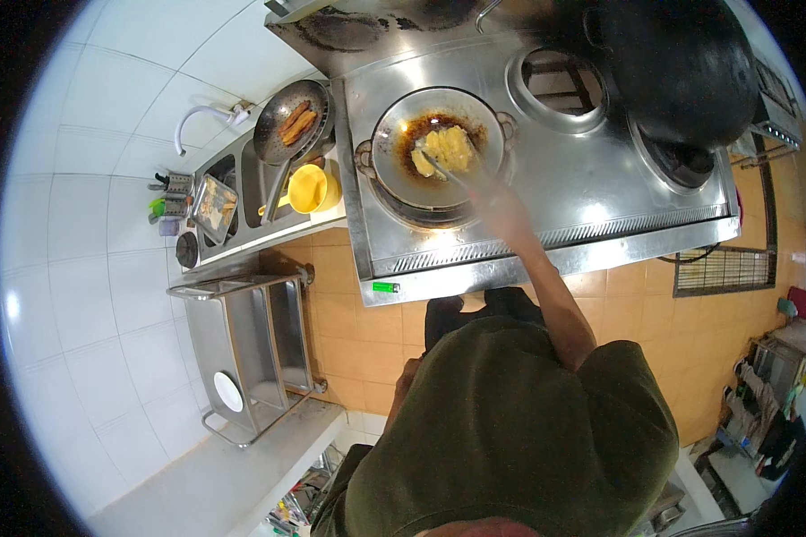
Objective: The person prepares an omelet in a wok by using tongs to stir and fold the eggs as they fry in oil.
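Note:
My right hand [500, 209], blurred, is closed on the handle of a metal spatula [443, 169], whose tip touches yellow food [450, 149], perhaps egg, in a wide two-handled wok [403, 184]. Browned oil surrounds the food. The wok sits on the left burner of a stainless steel range [551, 174]. My left hand [410, 369] hangs low beside my body, mostly hidden by the dark green shirt; whether it holds anything does not show.
Left of the range, a perforated strainer [269, 134] with fried pieces [297, 126] and a yellow dipper [307, 189] rest by the sink [252, 208]. A green lighter [385, 287] lies on the range's front edge. A large blackened pot [685, 74] stands right. A steel trolley [225, 322] bears a white plate [228, 391].

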